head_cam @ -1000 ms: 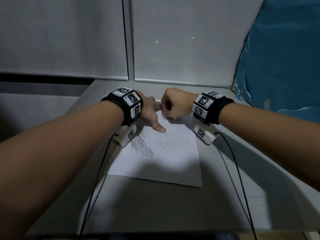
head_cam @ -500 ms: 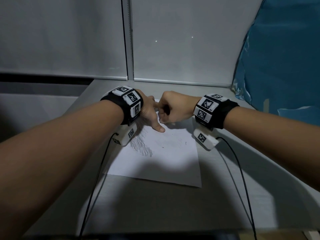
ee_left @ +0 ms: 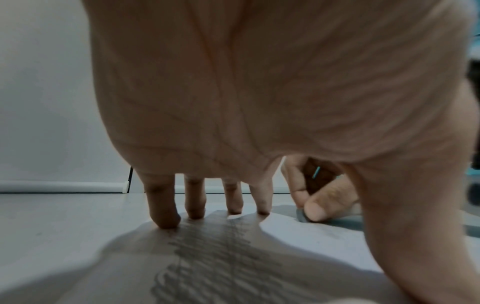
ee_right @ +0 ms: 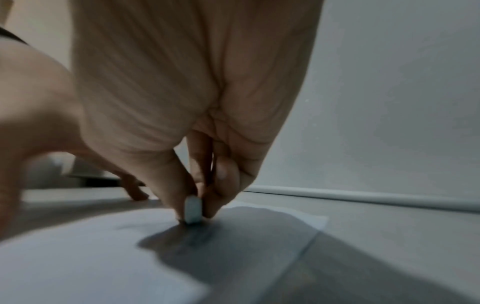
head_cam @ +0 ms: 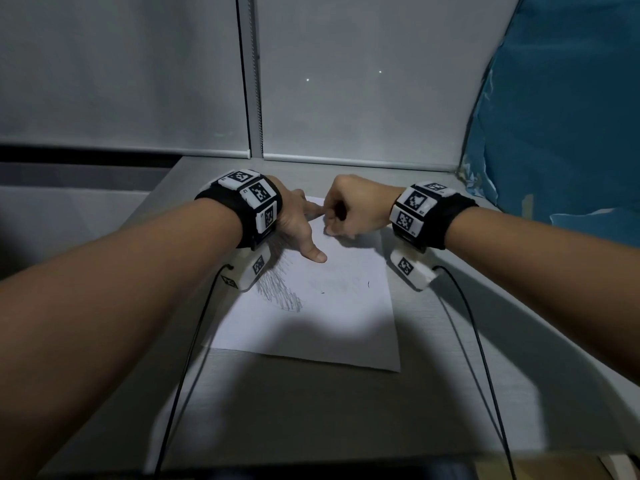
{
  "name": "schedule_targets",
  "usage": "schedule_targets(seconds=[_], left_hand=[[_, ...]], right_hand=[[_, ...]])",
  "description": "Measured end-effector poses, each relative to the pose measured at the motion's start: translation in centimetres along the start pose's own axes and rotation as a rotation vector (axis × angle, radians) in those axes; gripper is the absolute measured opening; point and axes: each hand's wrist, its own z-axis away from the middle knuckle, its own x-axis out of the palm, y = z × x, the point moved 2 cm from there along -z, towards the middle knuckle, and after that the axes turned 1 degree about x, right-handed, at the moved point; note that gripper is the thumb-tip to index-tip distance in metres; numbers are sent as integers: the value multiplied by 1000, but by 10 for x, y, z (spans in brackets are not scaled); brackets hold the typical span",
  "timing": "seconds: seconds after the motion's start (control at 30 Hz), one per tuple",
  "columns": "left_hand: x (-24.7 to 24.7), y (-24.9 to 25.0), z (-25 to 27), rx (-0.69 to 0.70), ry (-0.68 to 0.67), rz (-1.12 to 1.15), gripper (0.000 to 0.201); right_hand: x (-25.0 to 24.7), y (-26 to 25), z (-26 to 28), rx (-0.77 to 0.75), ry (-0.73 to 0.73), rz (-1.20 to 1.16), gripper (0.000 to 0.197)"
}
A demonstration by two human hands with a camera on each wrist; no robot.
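A white sheet of paper (head_cam: 322, 317) lies on the grey desk (head_cam: 311, 410), with grey pencil shading (head_cam: 280, 289) on its left part. My left hand (head_cam: 301, 226) presses the sheet's far left with straight, spread fingers (ee_left: 163, 205). My right hand (head_cam: 349, 209) pinches a small pale eraser (ee_right: 193, 209) between thumb and fingertips and holds it down on the paper (ee_right: 78, 257) near the far edge. The eraser (ee_left: 301, 216) shows as a grey corner under the thumb in the left wrist view. Shading (ee_left: 215, 257) runs beneath my left palm.
A pale roller blind (head_cam: 346, 81) with its bottom rail (head_cam: 346, 162) closes off the back of the desk. A blue cloth or cushion (head_cam: 571, 116) rises at the right. Two black cables (head_cam: 183, 375) trail from the wrist cameras toward the desk's near edge.
My right hand shifted left with the eraser toward the left hand, then back slightly right. The left hand stayed pressed on the paper.
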Motion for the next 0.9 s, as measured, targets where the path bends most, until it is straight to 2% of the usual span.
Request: schedule_targets(seconds=[0.13,0.3,0.5,0.67,0.83,0.9], left_hand=[[0,1,1,-3,9,-8,123],[0,0,0,13,10,-14,116],[-1,2,0,3,-6,-32,122],[0,0,0,9,-6,-10,118],[-1,2,0,2,-9,-21,124],[-1,2,1,3,-7,-15,124]], right_hand=[[-2,11,-6,85,72,30,14],[7,-12,8,-52,-27,-16,15],[1,8,-1,40,75,2,15],[7,-12,6,-55,-7,-5,17],[-3,8,-2,47,49,20,16],[-3,8,-1,44,41,18,14]])
